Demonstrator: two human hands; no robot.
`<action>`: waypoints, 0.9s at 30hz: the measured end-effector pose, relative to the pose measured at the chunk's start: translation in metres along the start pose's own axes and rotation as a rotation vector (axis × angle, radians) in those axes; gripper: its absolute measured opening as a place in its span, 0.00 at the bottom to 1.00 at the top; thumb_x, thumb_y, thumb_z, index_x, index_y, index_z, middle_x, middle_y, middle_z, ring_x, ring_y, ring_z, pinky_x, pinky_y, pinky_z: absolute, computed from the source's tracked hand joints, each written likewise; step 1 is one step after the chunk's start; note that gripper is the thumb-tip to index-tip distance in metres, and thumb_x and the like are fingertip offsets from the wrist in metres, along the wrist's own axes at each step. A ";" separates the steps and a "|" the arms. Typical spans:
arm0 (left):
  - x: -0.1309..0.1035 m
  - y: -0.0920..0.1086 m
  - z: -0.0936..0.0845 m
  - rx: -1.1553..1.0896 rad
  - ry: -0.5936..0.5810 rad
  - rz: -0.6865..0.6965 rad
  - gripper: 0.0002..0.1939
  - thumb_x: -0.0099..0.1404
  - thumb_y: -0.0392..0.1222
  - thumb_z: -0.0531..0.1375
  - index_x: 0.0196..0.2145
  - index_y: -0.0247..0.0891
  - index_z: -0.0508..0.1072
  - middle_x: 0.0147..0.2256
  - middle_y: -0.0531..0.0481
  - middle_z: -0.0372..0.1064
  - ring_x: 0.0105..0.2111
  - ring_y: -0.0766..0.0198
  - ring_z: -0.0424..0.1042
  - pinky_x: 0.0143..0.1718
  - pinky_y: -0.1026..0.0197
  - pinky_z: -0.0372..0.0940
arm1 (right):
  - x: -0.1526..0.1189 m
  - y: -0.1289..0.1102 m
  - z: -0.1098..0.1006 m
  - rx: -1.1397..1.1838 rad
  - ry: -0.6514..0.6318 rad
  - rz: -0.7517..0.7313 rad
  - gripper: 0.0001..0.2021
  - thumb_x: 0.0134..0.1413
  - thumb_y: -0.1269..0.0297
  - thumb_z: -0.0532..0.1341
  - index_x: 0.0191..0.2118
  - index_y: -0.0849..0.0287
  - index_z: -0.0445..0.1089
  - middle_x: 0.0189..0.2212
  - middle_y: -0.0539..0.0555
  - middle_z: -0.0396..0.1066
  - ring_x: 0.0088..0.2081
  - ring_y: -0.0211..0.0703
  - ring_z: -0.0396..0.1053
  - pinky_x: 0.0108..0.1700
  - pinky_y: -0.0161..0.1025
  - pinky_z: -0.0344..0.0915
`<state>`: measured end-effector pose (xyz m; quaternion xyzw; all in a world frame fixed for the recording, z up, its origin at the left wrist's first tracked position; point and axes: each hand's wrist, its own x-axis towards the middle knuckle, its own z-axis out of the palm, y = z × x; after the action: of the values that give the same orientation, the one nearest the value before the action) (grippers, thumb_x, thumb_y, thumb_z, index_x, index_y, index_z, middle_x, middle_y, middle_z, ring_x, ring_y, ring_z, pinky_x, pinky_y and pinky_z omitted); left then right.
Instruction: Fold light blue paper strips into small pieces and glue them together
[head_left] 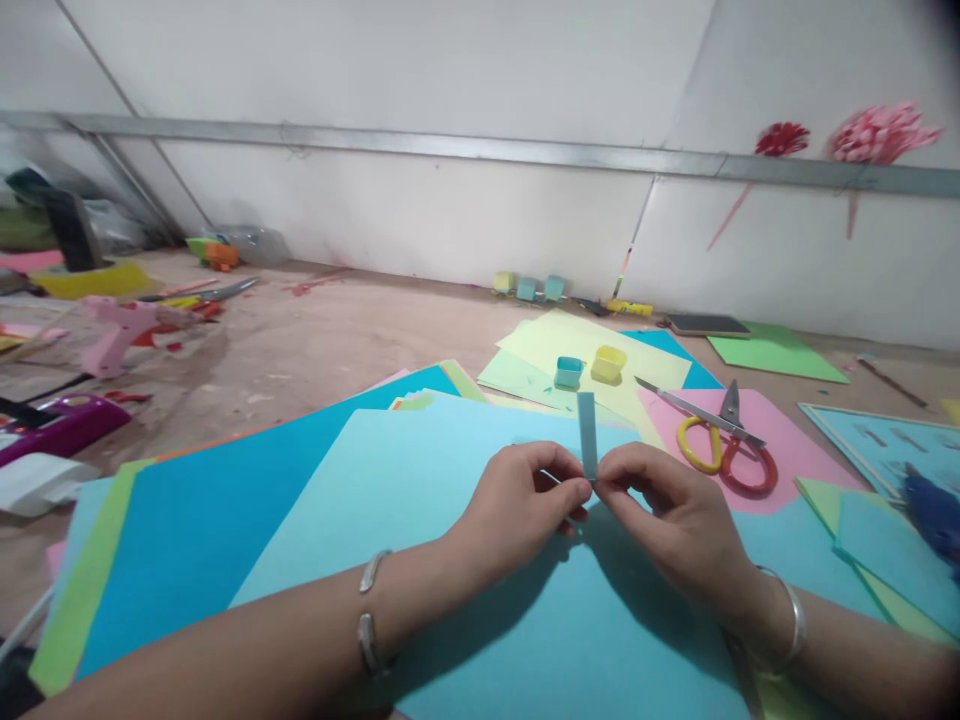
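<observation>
A narrow blue-grey paper strip (587, 430) stands upright between my two hands. Its lower end is pinched by my left hand (529, 495) from one side and my right hand (664, 510) from the other, fingertips nearly meeting. Where the strip ends below the fingers is hidden. Both hands hover over a large light blue paper sheet (360, 500). Just beyond them sit a small teal paper cup (568, 373) and a small yellow paper cup (608, 364). To the right, scissors with yellow and red handles (727, 460) lie on pink paper (795, 480).
A craft knife blade (675, 402) lies by the scissors. At the left are a pink glue gun (116, 335) and a purple power strip (64, 425). Small paper cubes (527, 288) line the wall. Paper flowers (881, 135) hang from the metal rail (450, 145).
</observation>
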<state>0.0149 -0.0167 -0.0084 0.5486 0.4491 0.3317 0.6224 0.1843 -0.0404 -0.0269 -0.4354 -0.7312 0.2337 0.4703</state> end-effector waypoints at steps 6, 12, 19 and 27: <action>-0.001 -0.001 -0.001 0.094 0.009 0.069 0.05 0.59 0.34 0.59 0.26 0.36 0.69 0.23 0.54 0.67 0.26 0.64 0.72 0.26 0.64 0.68 | 0.001 -0.004 -0.001 -0.109 0.011 -0.135 0.06 0.58 0.75 0.60 0.36 0.56 0.71 0.30 0.50 0.72 0.31 0.37 0.69 0.33 0.36 0.68; 0.000 -0.009 -0.005 0.207 -0.014 0.108 0.05 0.59 0.34 0.57 0.27 0.36 0.72 0.23 0.52 0.69 0.26 0.64 0.71 0.28 0.63 0.66 | 0.000 -0.003 -0.002 -0.147 -0.001 -0.183 0.10 0.56 0.77 0.60 0.40 0.55 0.73 0.33 0.50 0.74 0.35 0.38 0.72 0.36 0.35 0.70; 0.001 -0.009 -0.008 0.269 0.006 0.132 0.05 0.56 0.37 0.59 0.25 0.37 0.74 0.23 0.52 0.70 0.25 0.65 0.68 0.29 0.63 0.64 | 0.001 -0.005 -0.002 -0.177 0.013 -0.185 0.10 0.56 0.76 0.61 0.39 0.54 0.75 0.32 0.50 0.76 0.33 0.38 0.74 0.35 0.34 0.71; -0.002 0.001 -0.004 0.034 0.004 -0.044 0.03 0.52 0.30 0.61 0.24 0.35 0.74 0.21 0.54 0.70 0.24 0.67 0.69 0.28 0.65 0.65 | 0.001 -0.005 -0.002 -0.150 0.055 -0.138 0.09 0.55 0.74 0.62 0.37 0.54 0.77 0.30 0.51 0.75 0.31 0.39 0.73 0.33 0.36 0.71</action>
<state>0.0111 -0.0166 -0.0067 0.5483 0.4677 0.3114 0.6193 0.1842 -0.0422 -0.0217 -0.4242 -0.7618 0.1333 0.4712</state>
